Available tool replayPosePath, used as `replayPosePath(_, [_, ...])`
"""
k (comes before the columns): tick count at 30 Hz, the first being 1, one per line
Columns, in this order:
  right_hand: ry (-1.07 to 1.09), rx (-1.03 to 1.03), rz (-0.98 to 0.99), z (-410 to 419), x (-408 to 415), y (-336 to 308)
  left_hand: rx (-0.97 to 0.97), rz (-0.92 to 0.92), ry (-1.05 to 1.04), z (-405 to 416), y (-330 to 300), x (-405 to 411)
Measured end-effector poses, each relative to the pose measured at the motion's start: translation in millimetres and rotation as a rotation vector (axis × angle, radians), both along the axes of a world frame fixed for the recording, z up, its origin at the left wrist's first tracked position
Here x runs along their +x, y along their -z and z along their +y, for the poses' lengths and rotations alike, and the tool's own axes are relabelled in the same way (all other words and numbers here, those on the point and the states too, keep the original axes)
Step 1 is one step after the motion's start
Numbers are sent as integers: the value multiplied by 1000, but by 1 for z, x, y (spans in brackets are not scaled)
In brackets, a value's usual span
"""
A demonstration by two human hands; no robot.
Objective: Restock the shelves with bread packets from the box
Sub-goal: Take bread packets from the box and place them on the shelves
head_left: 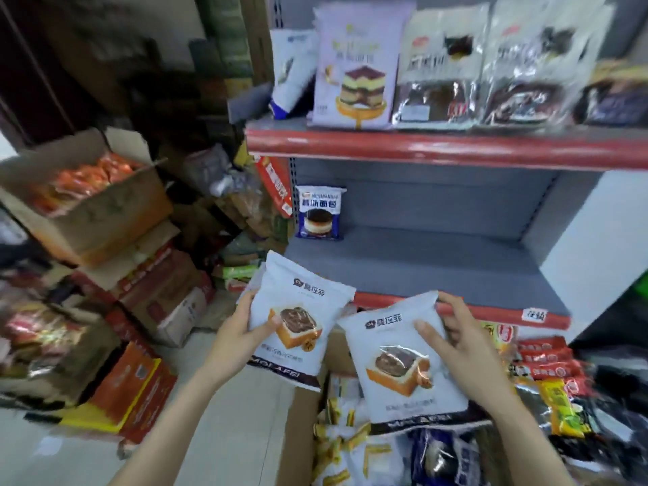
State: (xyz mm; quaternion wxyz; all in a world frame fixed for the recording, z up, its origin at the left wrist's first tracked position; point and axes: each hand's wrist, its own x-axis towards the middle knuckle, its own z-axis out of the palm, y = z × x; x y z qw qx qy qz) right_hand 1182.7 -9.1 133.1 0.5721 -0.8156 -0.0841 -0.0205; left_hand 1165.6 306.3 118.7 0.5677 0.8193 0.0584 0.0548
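My left hand grips a white bread packet with a chocolate toast picture, held upright just below the middle shelf's front edge. My right hand holds a second, matching white bread packet, fingers at its top right corner and thumb on its face. Both hang over the open cardboard box, which holds more packets in white, yellow and dark blue. The grey middle shelf carries a single dark blue bread packet standing at its back left.
The top shelf with a red edge holds cake and bread packets in a row. Stacked cardboard boxes of snacks crowd the floor at left. Red and yellow snack packs lie on the lower shelf at right. A white panel bounds the shelf's right side.
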Motion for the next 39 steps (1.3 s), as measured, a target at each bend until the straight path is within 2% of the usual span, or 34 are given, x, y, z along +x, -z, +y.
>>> replayPosePath(7, [-37,222,-95,34,33,-104,-77,-304,-106,30,-113,17])
replayPosePath(12, [26,410,-150,63,58,-144,-232,-474,-159,66,-176,59])
replayPosePath(15, [86,498,-219,84,77,-164,-245,-549,-124,86,-211,99])
replayPosePath(18, [129,559,-273,104,97,-178,-271,-569,-42,101,-241,152])
replayPosePath(23, [220,681,-343,132,125,-200,-348,-458,141,101,-256,247])
replayPosePath(27, [344,658,-438,148,139,-216,-229,-333,257,93,-244,302])
replayPosePath(33, [447,612,-491,160,156,-225,142,-347,271,99,-238,337])
replayPosePath(37, [454,565,-510,178,167,-236,202,-249,307,120,-222,366])
replayPosePath(39, [467,514,-527,190,182,-243,225,-272,290,122,-220,370])
